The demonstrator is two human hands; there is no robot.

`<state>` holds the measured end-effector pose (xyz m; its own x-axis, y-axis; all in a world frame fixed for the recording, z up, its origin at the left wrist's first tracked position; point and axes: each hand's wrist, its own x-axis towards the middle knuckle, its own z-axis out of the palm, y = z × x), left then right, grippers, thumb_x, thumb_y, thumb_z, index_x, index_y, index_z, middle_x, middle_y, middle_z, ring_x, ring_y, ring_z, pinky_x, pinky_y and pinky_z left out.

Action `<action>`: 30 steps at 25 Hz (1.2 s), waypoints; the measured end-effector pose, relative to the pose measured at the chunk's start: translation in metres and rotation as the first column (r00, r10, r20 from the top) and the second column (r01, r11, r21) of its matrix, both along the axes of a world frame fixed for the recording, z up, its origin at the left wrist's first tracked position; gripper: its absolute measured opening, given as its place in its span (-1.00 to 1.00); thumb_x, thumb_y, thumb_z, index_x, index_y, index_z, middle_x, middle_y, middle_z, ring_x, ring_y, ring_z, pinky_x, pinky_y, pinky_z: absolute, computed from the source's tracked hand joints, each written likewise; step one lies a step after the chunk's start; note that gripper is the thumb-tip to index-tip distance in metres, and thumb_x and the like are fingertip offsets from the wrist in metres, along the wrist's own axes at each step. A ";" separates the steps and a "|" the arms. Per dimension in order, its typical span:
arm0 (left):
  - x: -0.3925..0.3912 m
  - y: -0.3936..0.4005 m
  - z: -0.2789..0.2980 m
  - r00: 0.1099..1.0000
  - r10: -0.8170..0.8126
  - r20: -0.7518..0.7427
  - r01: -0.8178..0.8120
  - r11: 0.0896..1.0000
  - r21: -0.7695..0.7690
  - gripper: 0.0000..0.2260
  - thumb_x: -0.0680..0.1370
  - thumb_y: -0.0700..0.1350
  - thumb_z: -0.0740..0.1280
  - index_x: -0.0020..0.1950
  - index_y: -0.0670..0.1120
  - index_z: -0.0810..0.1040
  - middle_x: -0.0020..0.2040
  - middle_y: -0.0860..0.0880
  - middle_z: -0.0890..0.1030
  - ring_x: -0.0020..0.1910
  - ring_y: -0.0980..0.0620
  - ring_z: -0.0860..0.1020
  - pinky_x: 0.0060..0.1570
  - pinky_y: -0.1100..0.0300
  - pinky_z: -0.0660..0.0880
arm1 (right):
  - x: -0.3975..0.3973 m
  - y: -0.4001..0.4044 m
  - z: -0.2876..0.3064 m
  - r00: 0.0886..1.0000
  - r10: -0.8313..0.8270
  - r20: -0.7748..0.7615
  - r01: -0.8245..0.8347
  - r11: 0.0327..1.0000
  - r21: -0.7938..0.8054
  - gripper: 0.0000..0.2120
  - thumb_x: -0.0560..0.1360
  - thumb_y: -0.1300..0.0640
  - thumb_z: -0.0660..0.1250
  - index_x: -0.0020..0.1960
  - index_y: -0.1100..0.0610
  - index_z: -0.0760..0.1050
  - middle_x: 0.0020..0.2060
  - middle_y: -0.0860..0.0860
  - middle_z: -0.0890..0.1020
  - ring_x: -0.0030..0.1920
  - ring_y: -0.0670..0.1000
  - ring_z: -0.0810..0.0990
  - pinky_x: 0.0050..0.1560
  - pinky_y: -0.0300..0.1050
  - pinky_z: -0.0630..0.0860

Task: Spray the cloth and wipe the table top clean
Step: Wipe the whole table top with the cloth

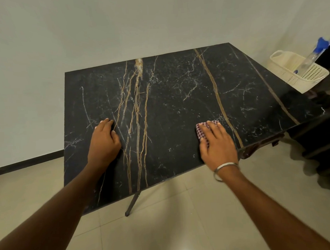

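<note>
Cloth (203, 130), checked red and white, lies flat on the dark marble table (169, 98) near its front edge, toward the right corner. Right hand (218, 143) presses it down, fingers straight and slightly spread, covering most of it. Left hand (105, 140) rests on the bare top near the left edge, fingers loosely extended, holding nothing.

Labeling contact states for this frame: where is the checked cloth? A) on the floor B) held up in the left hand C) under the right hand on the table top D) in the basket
C: the right hand lies flat over the checked cloth and presses it on the table top, while the left hand rests bare on the surface.
</note>
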<state>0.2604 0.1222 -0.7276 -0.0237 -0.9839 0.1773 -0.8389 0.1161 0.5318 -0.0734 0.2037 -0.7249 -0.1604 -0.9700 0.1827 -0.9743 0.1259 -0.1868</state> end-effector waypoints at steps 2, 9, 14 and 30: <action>0.000 0.000 -0.001 1.000 -0.001 -0.001 0.001 1.000 -0.006 -0.59 0.62 -0.19 0.15 0.47 -0.21 0.31 0.46 -0.18 0.34 0.47 -0.10 0.26 0.49 -0.05 0.15 | -0.021 -0.005 -0.001 0.999 -0.045 -0.013 0.045 0.999 -0.004 -0.50 0.56 -0.05 0.01 0.49 -0.02 0.23 0.48 0.00 0.29 0.49 0.09 0.17 0.47 0.11 0.19; 0.003 0.001 -0.002 1.000 -0.003 -0.025 0.002 0.999 -0.034 -0.60 0.61 -0.19 0.15 0.45 -0.22 0.33 0.45 -0.18 0.36 0.45 -0.10 0.29 0.47 -0.06 0.20 | -0.006 -0.001 0.000 0.991 -0.128 -0.041 0.127 0.991 -0.039 -0.49 0.54 -0.04 0.02 0.47 0.00 0.27 0.46 0.03 0.32 0.49 0.12 0.19 0.47 0.14 0.19; 0.009 0.002 0.000 1.000 -0.017 -0.014 0.017 1.000 -0.025 -0.59 0.61 -0.17 0.16 0.45 -0.23 0.34 0.44 -0.19 0.37 0.45 -0.11 0.29 0.47 -0.04 0.19 | 0.043 0.008 0.000 0.991 -0.135 -0.024 0.134 0.991 -0.020 -0.50 0.56 -0.02 0.06 0.49 0.00 0.24 0.48 0.03 0.29 0.50 0.13 0.16 0.45 0.15 0.21; 0.063 -0.002 0.005 0.999 -0.033 0.037 0.032 0.999 0.012 -0.57 0.63 -0.08 0.14 0.49 -0.17 0.29 0.49 -0.13 0.32 0.50 -0.09 0.24 0.51 -0.02 0.11 | 0.215 0.030 0.001 1.000 -0.031 0.006 0.031 0.999 0.027 -0.51 0.58 -0.06 0.05 0.50 -0.05 0.18 0.49 0.01 0.27 0.52 0.12 0.12 0.47 0.12 0.10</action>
<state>0.3236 0.1203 -0.7227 -0.0622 -0.9843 0.1649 -0.8537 0.1381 0.5021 0.1416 0.2332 -0.7240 -0.1914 -0.9691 0.1554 -0.9687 0.1609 -0.1892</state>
